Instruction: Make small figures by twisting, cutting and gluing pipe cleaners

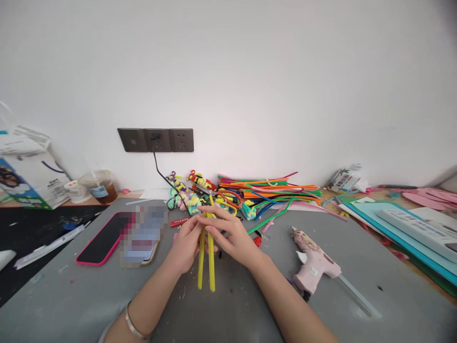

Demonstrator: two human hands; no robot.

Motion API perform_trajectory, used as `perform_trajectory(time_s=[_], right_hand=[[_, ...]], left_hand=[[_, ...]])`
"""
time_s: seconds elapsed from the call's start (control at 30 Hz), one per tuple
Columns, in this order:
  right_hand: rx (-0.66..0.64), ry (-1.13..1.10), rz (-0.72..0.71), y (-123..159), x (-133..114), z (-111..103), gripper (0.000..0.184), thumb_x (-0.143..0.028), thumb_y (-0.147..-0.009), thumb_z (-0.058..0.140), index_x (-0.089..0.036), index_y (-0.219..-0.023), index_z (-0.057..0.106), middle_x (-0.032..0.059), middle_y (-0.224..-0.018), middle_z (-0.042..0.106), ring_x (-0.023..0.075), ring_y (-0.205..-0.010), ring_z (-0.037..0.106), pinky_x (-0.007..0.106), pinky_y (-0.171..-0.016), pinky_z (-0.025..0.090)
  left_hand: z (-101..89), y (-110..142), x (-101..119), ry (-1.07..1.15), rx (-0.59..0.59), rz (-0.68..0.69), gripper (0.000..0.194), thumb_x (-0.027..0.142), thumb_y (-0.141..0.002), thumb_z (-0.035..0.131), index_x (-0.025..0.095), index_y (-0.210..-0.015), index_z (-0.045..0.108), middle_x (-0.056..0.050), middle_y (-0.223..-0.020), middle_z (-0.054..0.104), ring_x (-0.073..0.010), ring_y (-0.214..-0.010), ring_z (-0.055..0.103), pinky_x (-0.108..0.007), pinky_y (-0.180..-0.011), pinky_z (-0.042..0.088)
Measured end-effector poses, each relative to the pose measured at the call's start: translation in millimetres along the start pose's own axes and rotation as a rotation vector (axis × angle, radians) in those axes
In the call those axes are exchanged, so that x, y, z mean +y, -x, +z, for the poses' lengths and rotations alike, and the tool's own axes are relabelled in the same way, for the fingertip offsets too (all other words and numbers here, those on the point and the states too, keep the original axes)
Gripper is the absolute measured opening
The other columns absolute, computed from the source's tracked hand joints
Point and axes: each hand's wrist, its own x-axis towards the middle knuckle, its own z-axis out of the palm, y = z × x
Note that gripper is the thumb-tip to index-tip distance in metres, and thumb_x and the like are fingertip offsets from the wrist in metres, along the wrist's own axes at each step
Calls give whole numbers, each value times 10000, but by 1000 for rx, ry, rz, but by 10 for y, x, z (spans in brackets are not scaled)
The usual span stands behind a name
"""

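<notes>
Both of my hands meet over the middle of the grey mat (pixel 228 305). My left hand (pixel 187 245) and my right hand (pixel 232 233) are closed on the upper ends of two yellow pipe cleaners (pixel 207 264), which hang down towards me, side by side. My right fingers pinch the top, where the stems cross. Just behind my hands lie small pipe-cleaner figures (pixel 187 190) and a heap of coloured pipe cleaners (pixel 271 190).
A pink glue gun (pixel 314 267) lies on the mat to the right. To the left are a phone in a pink case (pixel 102 243) and a second phone. A wall socket (pixel 156 139) with a black cable, a plastic cup (pixel 98 186) and foam sheets (pixel 403 228) surround the mat.
</notes>
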Motion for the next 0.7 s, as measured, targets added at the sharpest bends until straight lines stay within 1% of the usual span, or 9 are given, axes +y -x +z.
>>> perform_trajectory(time_s=[0.07,0.17,0.23,0.33,0.43,0.53,0.6,0.7], right_hand=[[14,-7,5,4,3,46,355,-205,-1021,478,-279,-1319,656,102,-1428,594,227,-1271,595,407,-1095,463],[37,-32,16,3,-9,107,449,-196,-997,525,-269,-1440,528,112,-1441,574,225,-1329,545,406,-1125,438],[34,-37,30,6,-18,137,534,-188,-974,557,-271,-1490,449,111,-1456,561,232,-1361,514,411,-1133,431],[16,-47,75,18,-21,161,567,-171,-957,567,-268,-1498,427,111,-1463,563,232,-1363,518,403,-1134,427],[31,-139,124,24,-28,167,545,-212,-961,578,-255,-1487,440,115,-1463,572,235,-1360,531,397,-1136,421],[124,-322,215,7,-41,175,421,-324,-996,529,-240,-1409,532,117,-1419,612,240,-1313,577,397,-1104,455],[182,-425,306,-12,-35,184,372,-393,-1006,491,-222,-1311,619,116,-1321,676,236,-1198,652,382,-1037,506],[191,-487,434,-33,17,187,364,-425,-965,540,-194,-1194,704,92,-1053,764,216,-944,719,350,-879,566]], left_hand=[[4,2,-9,9,5,-3,475,527,-673,840,184,-935,641,68,-557,593,-99,-408,580,-196,-414,458],[9,-1,-27,36,6,-10,431,477,-675,843,183,-897,620,79,-565,556,-77,-395,546,-182,-400,415],[14,-2,-36,48,-12,-39,401,442,-686,832,183,-899,613,89,-553,521,-60,-361,496,-174,-375,360],[27,9,-35,82,-27,-90,372,395,-694,821,187,-913,605,112,-519,458,-19,-311,380,-152,-357,243],[41,30,-14,102,-59,-119,355,396,-700,817,192,-828,556,132,-476,392,10,-296,277,-139,-373,183],[42,41,22,116,-132,-125,405,455,-721,809,203,-778,498,133,-464,383,10,-302,245,-142,-384,198],[32,38,53,134,-185,-152,420,488,-749,787,204,-767,479,129,-475,394,7,-310,224,-146,-383,210],[16,28,98,141,-256,-249,380,460,-823,723,200,-737,459,124,-473,376,-1,-319,173,-154,-372,199]])
